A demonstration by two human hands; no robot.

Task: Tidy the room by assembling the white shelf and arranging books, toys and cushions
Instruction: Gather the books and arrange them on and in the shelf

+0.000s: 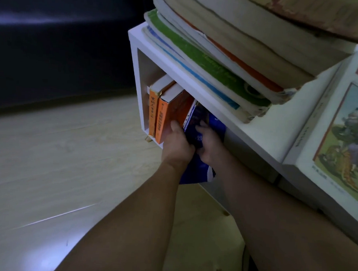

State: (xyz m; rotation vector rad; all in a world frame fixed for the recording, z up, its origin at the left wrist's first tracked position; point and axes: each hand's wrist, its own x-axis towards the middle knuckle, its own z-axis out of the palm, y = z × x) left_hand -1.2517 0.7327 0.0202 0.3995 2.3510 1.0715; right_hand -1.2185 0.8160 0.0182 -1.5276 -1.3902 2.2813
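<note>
Dim room, pale wood floor, dark wall behind. Nearest: two bare forearms reaching forward and down into the white shelf. Left hand is curled on the near edge of a dark blue book, thumb against the orange books. Right hand grips the same blue book from its right side. So both hands are clamped on it. The book stands roughly upright, leaning left, long axis vertical, spine toward the hands, partly inside the cubby opening. Orange books sit just left, touching. Open space in the cubby looks to lie rightward, under the top panel; left wall is close. Further up: a book stack lying flat on top, overhanging the front edge.
</note>
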